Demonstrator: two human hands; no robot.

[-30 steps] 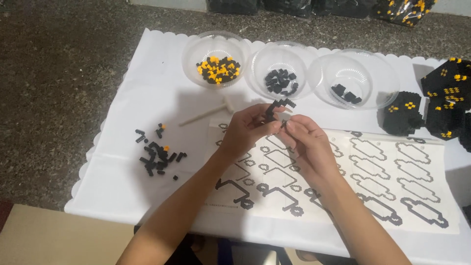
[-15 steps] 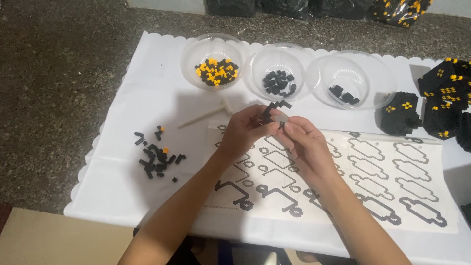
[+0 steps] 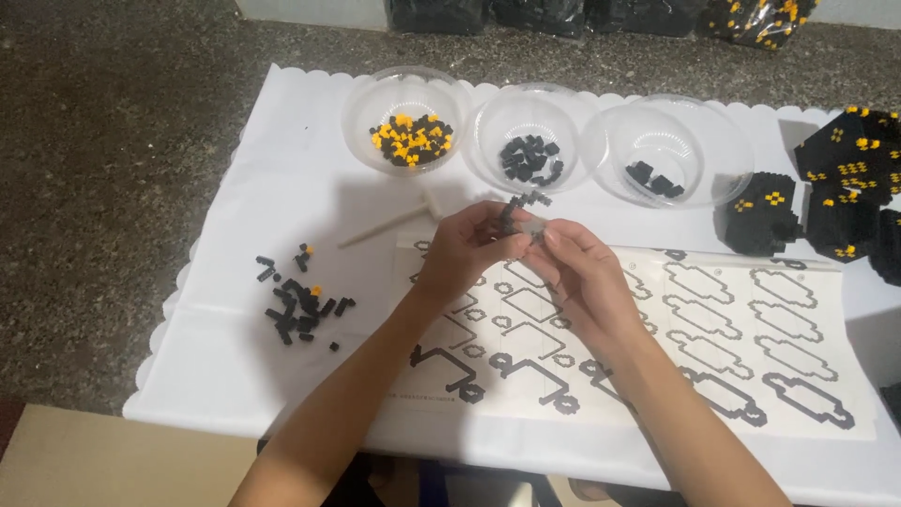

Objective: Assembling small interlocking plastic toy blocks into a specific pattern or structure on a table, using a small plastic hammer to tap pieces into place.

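Barely shifted since a moment ago: left hand [image 3: 469, 249] and right hand [image 3: 582, 277] meeting over the instruction sheet [image 3: 741, 338]. Both grips pinched on a small black brick assembly [image 3: 519, 208], held above the worktop [image 3: 113, 188]. Possibly a loose piece under the right fingertips; too small to tell.

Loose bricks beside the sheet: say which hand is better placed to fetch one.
Left, probably. The left hand is on the side of the loose bricks; the right hand would have to cross over it.
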